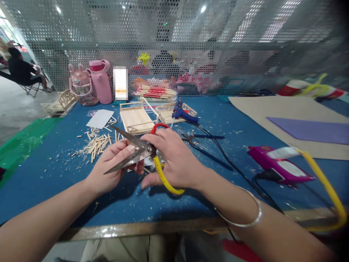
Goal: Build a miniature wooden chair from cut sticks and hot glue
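My right hand grips a pair of scissors with one red and one yellow handle. Their worn metal blades are spread apart and point left. My left hand is closed close behind the blades, thumb against fingers; whatever it pinches is hidden by the scissors. Beyond it on the blue table lies a heap of short cut wooden sticks among chips, beside a white card. Past my right hand stands a small frame built of wooden sticks.
A blue glue gun and blue-handled pliers lie right of the stick frame. A purple device sits at the right, near a purple sheet. Pink bottles and bundled sticks stand before a perforated metal screen.
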Motion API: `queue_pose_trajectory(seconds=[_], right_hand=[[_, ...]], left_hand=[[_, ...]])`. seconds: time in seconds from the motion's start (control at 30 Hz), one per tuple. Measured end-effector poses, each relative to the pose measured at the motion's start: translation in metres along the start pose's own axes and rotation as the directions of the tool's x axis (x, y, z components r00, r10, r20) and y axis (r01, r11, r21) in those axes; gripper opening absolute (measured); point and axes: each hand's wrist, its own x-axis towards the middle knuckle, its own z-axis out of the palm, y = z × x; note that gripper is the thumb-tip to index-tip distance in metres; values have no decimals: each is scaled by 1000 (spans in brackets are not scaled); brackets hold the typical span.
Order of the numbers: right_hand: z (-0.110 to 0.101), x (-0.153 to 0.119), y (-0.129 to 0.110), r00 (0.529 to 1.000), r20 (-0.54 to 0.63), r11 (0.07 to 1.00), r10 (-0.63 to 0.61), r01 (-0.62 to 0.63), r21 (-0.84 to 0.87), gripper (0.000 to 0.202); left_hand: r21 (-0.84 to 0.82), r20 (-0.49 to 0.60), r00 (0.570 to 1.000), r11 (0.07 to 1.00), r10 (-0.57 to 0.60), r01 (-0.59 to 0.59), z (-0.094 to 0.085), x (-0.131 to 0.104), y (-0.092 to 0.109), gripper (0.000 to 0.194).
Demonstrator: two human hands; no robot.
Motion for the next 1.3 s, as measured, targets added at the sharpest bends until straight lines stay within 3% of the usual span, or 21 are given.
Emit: queue_pose_trajectory(seconds=[0.53, 0.8, 1.13, 1.3], right_hand=[[-2, -1, 2, 1000, 10, 998, -21, 21, -59, 83], [-2, -3, 3, 999, -13, 987, -39, 37, -159, 88], [-2, -1, 2, 1000, 10, 1000, -21, 21, -9, 84], [-2, 0, 2, 1000, 9, 999, -22, 23, -25, 84]], left_hand=[[38, 0, 1000, 999, -28, 28, 4, 2, 2, 21], [-23, -5, 996, 996, -88, 88, 4, 0, 2, 19], [-2, 1, 996, 996, -84, 84, 3, 1, 2, 21], [1, -19, 997, 997, -71, 71, 4, 0, 3, 21]])
